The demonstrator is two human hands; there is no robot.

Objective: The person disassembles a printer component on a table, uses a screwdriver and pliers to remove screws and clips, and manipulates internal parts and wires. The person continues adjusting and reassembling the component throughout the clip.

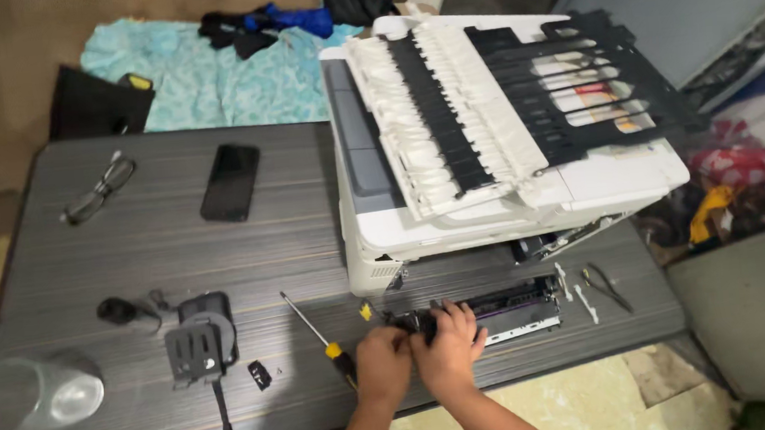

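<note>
Where: we've got the long black printer assembly [493, 314] flat on the grey table [83, 269], right in front of the white printer [492, 205].
Grip: our left hand [383, 364] and right hand [449, 347] both clamp its left end, fingers curled over it.
Handling: we judge it rigid, light plastic with delicate parts; best held by the end frames.
Axis: lengthwise left to right, along the table's front edge.
Nearby: a screwdriver [320, 338] beside our left hand.

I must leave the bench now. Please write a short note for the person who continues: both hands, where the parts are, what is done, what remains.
Left hand and right hand: both grip the left end of the long black unit at the table's front edge.
Screwdriver lies just left of the hands; pliers right of the unit.
Done: unit is out of the printer; rear panel rests on top.
Left: unit not refitted.
</note>
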